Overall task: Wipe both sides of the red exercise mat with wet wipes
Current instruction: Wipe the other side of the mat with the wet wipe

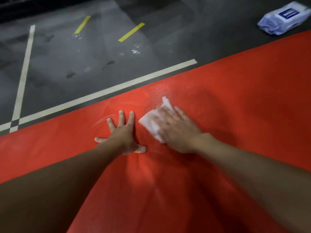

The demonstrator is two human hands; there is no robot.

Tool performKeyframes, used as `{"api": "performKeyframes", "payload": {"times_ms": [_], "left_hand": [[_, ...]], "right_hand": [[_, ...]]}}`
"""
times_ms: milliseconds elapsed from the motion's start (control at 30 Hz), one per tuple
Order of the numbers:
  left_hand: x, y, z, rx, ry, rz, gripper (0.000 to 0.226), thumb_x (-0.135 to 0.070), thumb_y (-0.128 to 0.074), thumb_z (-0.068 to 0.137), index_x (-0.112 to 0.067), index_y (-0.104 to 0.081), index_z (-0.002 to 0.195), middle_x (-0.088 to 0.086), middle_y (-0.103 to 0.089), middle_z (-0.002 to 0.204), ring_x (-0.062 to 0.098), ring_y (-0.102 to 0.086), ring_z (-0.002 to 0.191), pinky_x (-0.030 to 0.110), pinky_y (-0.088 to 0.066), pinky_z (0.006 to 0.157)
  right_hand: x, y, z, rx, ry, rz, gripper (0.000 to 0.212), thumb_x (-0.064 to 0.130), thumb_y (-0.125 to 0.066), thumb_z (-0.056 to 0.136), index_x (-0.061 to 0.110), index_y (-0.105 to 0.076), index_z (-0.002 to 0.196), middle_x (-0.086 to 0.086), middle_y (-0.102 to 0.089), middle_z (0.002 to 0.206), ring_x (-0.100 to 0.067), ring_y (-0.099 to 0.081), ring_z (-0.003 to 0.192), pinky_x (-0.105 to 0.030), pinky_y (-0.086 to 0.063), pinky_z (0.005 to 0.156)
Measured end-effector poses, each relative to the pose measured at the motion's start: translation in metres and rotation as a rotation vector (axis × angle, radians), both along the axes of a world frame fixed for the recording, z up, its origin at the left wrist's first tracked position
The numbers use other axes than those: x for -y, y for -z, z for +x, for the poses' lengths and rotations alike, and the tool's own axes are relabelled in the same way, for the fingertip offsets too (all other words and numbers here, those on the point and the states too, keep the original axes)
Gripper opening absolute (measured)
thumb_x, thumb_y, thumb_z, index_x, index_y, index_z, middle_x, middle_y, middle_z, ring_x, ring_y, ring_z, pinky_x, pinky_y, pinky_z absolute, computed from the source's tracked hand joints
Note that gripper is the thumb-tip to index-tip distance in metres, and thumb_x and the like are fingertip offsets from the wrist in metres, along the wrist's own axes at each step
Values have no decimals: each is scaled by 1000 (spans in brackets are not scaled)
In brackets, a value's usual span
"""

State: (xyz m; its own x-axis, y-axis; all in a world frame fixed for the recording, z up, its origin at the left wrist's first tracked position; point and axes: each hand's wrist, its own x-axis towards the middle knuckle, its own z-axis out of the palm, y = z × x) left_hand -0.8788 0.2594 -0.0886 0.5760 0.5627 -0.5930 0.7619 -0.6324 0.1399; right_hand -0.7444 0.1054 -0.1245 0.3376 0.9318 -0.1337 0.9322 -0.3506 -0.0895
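Pressing flat on the red exercise mat point(235, 91), which lies spread on the grey floor point(80, 54), the left hand point(123, 133) splays its fingers wide to pin it. The right hand point(178, 130), blurred, seems to lay straight fingers over a white wet wipe point(150, 122). The mat looks soft, light and floppy, probably slick where damp, so an edge is the best hold for turning it. The wipes pack point(284, 18) lies beyond the far edge, its contents hidden.

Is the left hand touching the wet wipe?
Apart. The head view shows red mat between the left hand and the wet wipe under the right hand.
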Motion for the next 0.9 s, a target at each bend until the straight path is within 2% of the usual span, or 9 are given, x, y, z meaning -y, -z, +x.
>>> {"api": "performKeyframes", "payload": {"times_ms": [100,167,267,367,433,500,600,767,900], "left_hand": [[0,0,0,-6,1,-2,140,-51,-88,60,-49,23,145,-16,37,153,33,30,144,87,-11,93],[-1,1,1,-1,3,-5,140,-51,-88,60,-48,23,146,-16,37,153,33,30,144,87,-11,93],[0,-1,0,1,-1,1,139,-50,-88,61,-48,22,147,-16,37,154,33,29,145,86,-12,93],[1,0,-1,-1,4,3,140,-50,-88,60,-49,22,146,-16,36,154,33,29,144,86,-12,93],[-1,0,0,2,5,2,140,-51,-88,60,-48,23,146,-16,36,154,34,29,144,87,-12,93],[-1,0,1,6,4,1,140,-50,-88,61,-47,23,146,-15,36,154,34,29,144,86,-13,93],[-1,1,0,7,4,5,139,-49,-88,61,-48,22,146,-15,35,155,33,28,145,86,-12,94],[0,1,0,13,0,17,140,-50,-88,61,-46,22,147,-13,34,156,35,27,145,86,-12,93],[6,-5,1,10,-2,44,136,-48,-87,64,-43,20,150,-11,31,158,35,24,146,85,-15,96]], "right_hand": [[2,-3,6,4,288,-13,64,44,-23,100,22,-5,158,-11,4,166,-23,9,152,-46,5,122],[-3,3,-28,-6,239,33,68,47,-23,97,19,-9,158,-18,1,165,-29,5,152,-48,3,122],[14,3,-33,6,-13,-20,68,45,-6,94,22,-3,158,-12,8,165,-24,11,152,-47,4,122],[24,-4,1,-21,207,-31,61,44,-13,101,25,1,158,-5,10,166,-18,16,151,-46,7,122],[19,-1,-15,-21,320,18,62,44,-16,101,22,-3,158,-9,8,166,-22,13,152,-46,6,122],[18,2,-43,-48,215,38,64,43,-10,99,21,-6,158,-14,5,165,-25,10,152,-46,6,122],[34,-2,-31,-53,50,-20,62,45,-7,99,26,-1,158,-6,11,166,-18,17,151,-44,10,121],[34,-2,-36,-14,290,8,63,45,-16,101,21,-3,158,-12,7,166,-24,13,152,-47,7,122],[48,1,-52,-53,19,-29,67,47,-2,94,26,0,158,-8,9,166,-20,16,151,-46,9,121]]}}
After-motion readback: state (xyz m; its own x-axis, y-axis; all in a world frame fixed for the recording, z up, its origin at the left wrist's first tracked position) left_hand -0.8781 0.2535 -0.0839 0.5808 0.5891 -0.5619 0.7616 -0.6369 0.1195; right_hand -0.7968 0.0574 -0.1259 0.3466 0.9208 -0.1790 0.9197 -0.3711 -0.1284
